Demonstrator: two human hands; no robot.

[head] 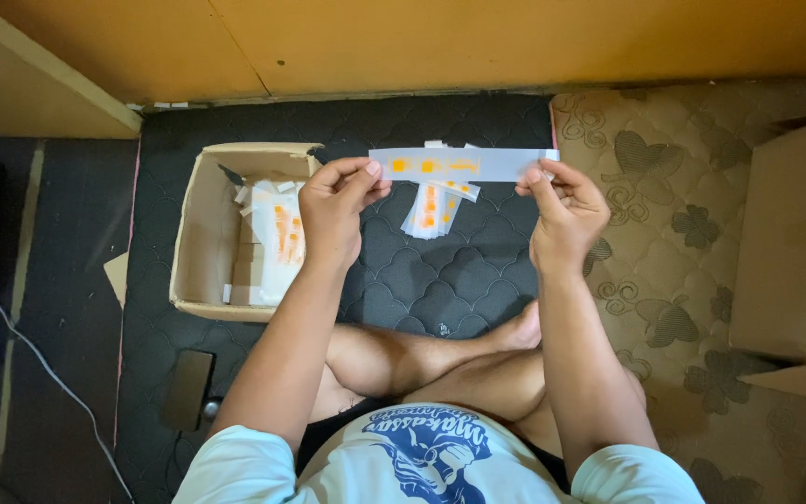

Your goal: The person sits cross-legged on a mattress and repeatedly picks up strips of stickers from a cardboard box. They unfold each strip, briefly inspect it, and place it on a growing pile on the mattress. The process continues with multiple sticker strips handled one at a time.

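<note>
A long white paper strip [464, 164] with orange printing is stretched flat between my two hands, held up over the dark quilted mat. My left hand [340, 203] pinches its left end between thumb and fingers. My right hand [563, 210] pinches its right end. Below the strip, a small pile of similar white and orange strips [433, 210] lies on the mat. I am sitting cross-legged, with my legs just below the hands.
An open cardboard box [200, 233] on the left holds more white and orange strips. A closed cardboard box [795, 243] stands at the right on a patterned mattress [664, 280]. A dark phone [187, 387] lies at lower left, beside a white cable [39, 359].
</note>
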